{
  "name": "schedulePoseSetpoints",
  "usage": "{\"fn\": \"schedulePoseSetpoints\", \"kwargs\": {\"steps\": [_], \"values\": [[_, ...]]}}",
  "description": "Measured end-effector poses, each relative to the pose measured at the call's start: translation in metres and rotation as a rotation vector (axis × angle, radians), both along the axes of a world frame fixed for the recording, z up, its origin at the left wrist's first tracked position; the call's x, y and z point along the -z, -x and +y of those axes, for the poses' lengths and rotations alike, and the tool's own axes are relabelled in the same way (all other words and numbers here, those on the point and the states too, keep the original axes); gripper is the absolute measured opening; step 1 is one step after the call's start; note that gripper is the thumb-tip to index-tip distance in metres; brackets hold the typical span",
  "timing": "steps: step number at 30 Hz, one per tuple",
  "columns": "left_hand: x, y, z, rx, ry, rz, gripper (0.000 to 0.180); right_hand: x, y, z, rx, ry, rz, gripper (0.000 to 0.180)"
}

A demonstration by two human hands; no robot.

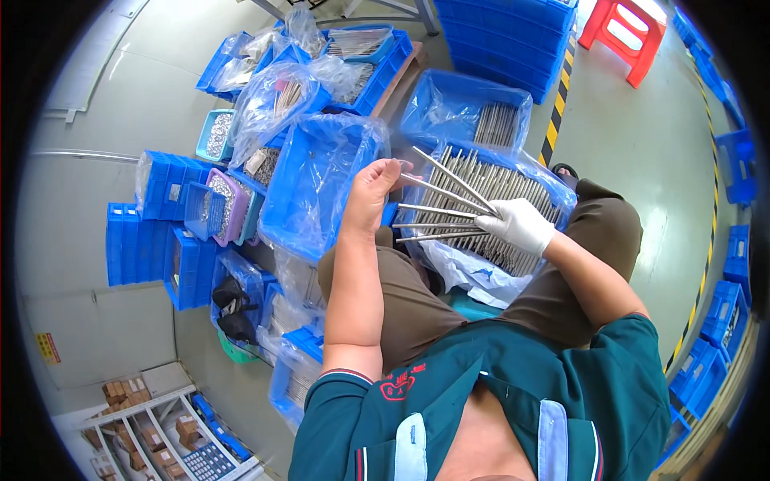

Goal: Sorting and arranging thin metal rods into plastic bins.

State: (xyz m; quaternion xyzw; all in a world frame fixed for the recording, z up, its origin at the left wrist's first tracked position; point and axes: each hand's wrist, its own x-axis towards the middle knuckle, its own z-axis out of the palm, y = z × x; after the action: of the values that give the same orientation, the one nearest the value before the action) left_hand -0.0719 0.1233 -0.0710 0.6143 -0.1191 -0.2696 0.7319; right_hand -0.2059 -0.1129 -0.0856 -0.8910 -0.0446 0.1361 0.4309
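A: At the far left, what sits on the floor?

B: A stack of blue crates point(152, 244), and just beside it a small blue basket and a purple tray point(228, 204) holding small silvery parts. Above them lies a teal tray point(215, 135) of similar parts, with bagged blue bins point(277, 100) behind.

A: And moving toward the middle?

B: A blue bin lined with clear plastic point(317, 188) stands empty-looking in front of the person's knees. The left hand point(373, 196), bare, is raised just beside that bin's right edge. Its grip is curled closed around the near ends of the metal rods point(445, 204); thumb and fingers pinch them where they meet.

A: Where do the rods go from there?

B: They fan out to the right, several long thin silver rods spreading apart, and their other ends reach the right hand point(520, 226), which wears a white glove. That grip is closed over the rods from above.

A: What is under them?

B: A plastic-lined blue bin full of rods point(513, 188), resting against the person's lap, with another bagged bin of rods point(469, 112) behind it.

A: Farther right?

B: Grey floor, a red stool point(626, 32), and blue crates along the wall point(726, 305)
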Motion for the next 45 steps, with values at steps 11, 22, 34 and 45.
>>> {"fn": "schedulePoseSetpoints", "kwargs": {"steps": [11,22,34,45], "values": [[-0.005,0.002,0.001,0.209,0.049,-0.006,0.026,-0.012,0.0,-0.002,0.023,-0.216,0.281,0.038],[-0.006,-0.006,0.005,-0.063,-0.012,-0.057,0.031,0.001,0.003,0.001,-0.087,-0.151,0.253,0.039],[-0.004,-0.003,0.01,0.098,-0.034,-0.03,0.037,-0.008,0.004,0.005,-0.157,-0.155,0.315,0.042],[-0.01,-0.001,0.005,0.19,0.046,-0.065,0.03,-0.008,0.007,0.001,-0.116,-0.452,0.568,0.038]]}}
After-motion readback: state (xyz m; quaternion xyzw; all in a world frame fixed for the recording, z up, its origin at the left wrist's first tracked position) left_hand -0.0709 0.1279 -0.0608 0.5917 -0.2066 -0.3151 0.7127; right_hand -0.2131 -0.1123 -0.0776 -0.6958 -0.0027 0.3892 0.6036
